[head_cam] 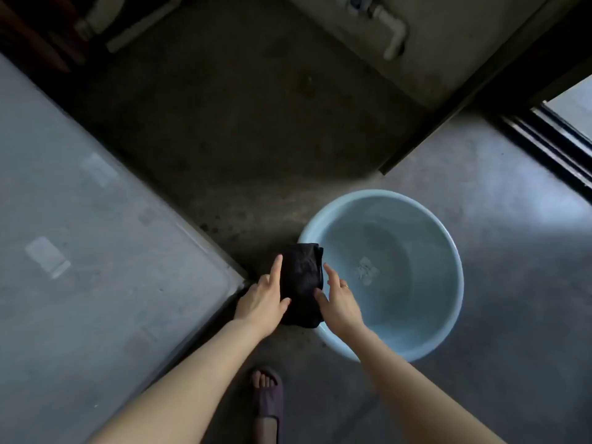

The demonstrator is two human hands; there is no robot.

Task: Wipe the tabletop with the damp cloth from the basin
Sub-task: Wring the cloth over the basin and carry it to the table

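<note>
A dark folded cloth [302, 283] hangs between my two hands, above the left rim of a pale blue basin [448, 251] that stands on the floor. My left hand [264, 296] grips the cloth's left side with the forefinger stretched up along it. My right hand [339, 299] holds the right side, fingers partly spread, a ring on one finger. The grey tabletop [80, 251] fills the left of the view, its corner close to my left hand. The basin appears to hold some water.
The floor [240, 139] is dark concrete. My foot in a purple sandal [267, 398] is below the cloth. A grey cabinet with a pale pipe [392, 30] stands at the top right. A sliding door track [551, 145] runs along the right edge.
</note>
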